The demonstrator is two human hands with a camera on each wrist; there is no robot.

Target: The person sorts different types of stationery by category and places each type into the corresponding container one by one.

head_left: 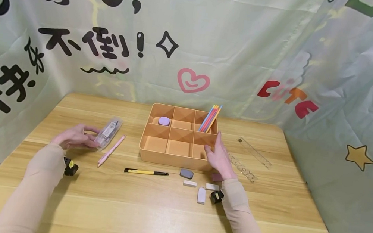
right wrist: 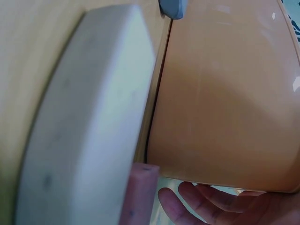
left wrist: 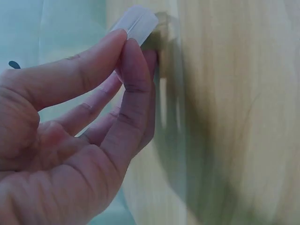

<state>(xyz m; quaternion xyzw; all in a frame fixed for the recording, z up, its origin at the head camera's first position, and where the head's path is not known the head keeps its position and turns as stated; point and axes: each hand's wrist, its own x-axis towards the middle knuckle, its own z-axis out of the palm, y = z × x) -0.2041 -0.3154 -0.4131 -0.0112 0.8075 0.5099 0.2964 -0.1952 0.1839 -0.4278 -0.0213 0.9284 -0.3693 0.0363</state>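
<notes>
Left grip (head_left: 77,136) pinched the clear case's (head_left: 109,133) end toward the tabletop's (head_left: 123,208) left edge; right grip (head_left: 220,159) clasped the box (head_left: 169,159); too light pinch could slip.

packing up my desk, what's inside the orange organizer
A purple round object is in the organizer's back left compartment; colored sticks lean in the back right one. The right hand covers part of the front right compartment; what lies behind it can't be seen.
</notes>
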